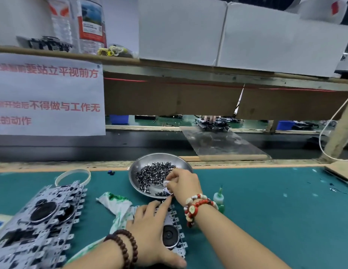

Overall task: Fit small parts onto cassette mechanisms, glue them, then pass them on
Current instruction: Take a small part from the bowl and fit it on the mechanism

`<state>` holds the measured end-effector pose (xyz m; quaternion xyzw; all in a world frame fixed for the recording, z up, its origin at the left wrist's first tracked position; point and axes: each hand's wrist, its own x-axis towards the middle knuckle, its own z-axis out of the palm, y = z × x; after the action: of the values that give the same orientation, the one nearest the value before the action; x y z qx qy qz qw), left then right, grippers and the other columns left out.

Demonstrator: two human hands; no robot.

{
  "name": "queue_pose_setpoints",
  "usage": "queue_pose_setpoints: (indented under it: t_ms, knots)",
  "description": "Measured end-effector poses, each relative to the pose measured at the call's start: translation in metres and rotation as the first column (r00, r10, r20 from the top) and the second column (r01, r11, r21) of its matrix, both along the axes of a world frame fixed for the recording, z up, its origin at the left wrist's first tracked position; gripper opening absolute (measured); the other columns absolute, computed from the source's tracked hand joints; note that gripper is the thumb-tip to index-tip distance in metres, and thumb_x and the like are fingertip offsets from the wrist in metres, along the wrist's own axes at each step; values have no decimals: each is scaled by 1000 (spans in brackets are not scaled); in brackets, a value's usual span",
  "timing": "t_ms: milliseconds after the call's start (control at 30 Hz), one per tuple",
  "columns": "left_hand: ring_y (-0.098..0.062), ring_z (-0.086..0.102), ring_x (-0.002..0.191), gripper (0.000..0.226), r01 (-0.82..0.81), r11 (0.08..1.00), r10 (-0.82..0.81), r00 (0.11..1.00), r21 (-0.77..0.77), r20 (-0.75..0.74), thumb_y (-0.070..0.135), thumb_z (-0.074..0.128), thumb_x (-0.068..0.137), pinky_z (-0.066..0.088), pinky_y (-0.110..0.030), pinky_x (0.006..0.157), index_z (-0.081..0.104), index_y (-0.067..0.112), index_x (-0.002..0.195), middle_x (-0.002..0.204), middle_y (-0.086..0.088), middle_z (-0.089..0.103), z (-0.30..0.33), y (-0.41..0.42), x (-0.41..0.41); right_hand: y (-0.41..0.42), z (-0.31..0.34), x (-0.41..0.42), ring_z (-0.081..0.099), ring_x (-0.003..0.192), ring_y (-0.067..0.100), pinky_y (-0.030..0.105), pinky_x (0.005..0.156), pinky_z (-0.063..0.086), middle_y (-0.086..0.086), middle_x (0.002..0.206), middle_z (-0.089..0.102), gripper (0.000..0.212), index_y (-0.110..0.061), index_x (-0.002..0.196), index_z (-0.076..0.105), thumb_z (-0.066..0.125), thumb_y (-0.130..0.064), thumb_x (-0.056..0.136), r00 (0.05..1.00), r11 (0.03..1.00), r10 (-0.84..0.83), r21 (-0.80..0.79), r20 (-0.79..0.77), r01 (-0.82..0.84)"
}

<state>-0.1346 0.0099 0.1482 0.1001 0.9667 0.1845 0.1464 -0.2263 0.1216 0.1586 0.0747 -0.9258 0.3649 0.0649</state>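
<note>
A round metal dish point(142, 162) holds a heap of small black parts point(152, 174). My right hand point(184, 184) reaches into the dish's near right side, its taped fingertips curled down among the parts; what they pinch is hidden. My left hand point(150, 228) lies flat with straight fingers on a cassette mechanism point(172, 234) on the green mat, covering most of it. A small glue bottle point(218, 199) with green contents stands just right of my right wrist.
A stack of cassette mechanisms point(39, 220) sits at the near left. A green-stained cloth point(115, 202) lies beside my left hand, a tape ring point(72, 176) behind the stack. Beyond the mat's far edge runs a belt with a clear plate point(221, 144) carrying another mechanism.
</note>
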Motion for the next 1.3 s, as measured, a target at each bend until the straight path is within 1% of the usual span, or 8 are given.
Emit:
queue_pose_setpoints:
  t_ms: [233,567,733,900,1033,1133,1233,1300]
  knots:
    - [-12,-3,138,132,-3,999,3,1000,41,3,69,72,54,15,-45,114,-21,37,142,149,18,-4,-6,-9,6,6,-8,29,64,62,4,19,60,56,1,72,68,18,-19,73,61,62,-5,85,997,927,62,-374,53,-37]
    - [-6,3,133,133,-21,997,27,996,69,-82,83,46,24,21,-38,106,-25,51,132,142,25,1,-8,-8,8,16,-14,47,54,66,2,30,74,56,-13,68,56,19,-27,72,58,66,-14,84,999,929,47,-367,13,-38]
    - [-8,3,136,135,-32,999,34,997,31,-66,84,54,32,12,-41,111,-27,49,134,142,24,2,-6,-8,3,15,-20,54,63,71,8,32,73,58,-7,73,63,29,-33,68,55,64,-11,85,998,907,48,-421,51,-22]
    - [-8,9,134,144,33,999,-34,999,-13,-43,100,25,7,10,-40,115,-26,51,133,136,24,7,-7,-12,-2,9,-26,59,62,67,5,26,67,58,-4,77,64,27,-31,70,54,63,-11,86,998,896,44,-444,46,-19]
    - [-4,14,122,111,65,998,-65,998,21,-9,102,10,7,18,-33,108,-38,62,99,120,27,7,-6,-14,-7,10,-27,61,59,57,-1,12,54,49,-13,70,60,27,-29,68,52,63,-11,86,999,866,34,-499,7,-26]
    - [2,8,113,109,112,994,-112,994,-15,6,101,-2,7,17,-32,108,-38,59,101,116,30,1,-8,-17,-12,10,-31,61,59,55,-1,19,60,54,-18,66,60,27,-30,69,53,64,-12,85,999,840,37,-542,12,-24]
    - [4,16,115,96,114,993,-111,992,41,-60,99,-12,18,19,-32,110,-19,64,107,114,36,9,-10,-20,-15,8,-33,60,58,59,-1,24,66,55,-24,64,60,26,-31,69,55,65,-12,83,999,825,46,-563,-6,-41]
    - [2,32,118,61,60,977,-23,983,206,-181,94,-1,51,23,-35,110,11,70,106,115,39,25,-14,-19,-16,8,-34,60,56,63,-2,22,67,53,-24,64,60,26,-32,69,56,66,-12,82,998,840,48,-540,-39,-61]
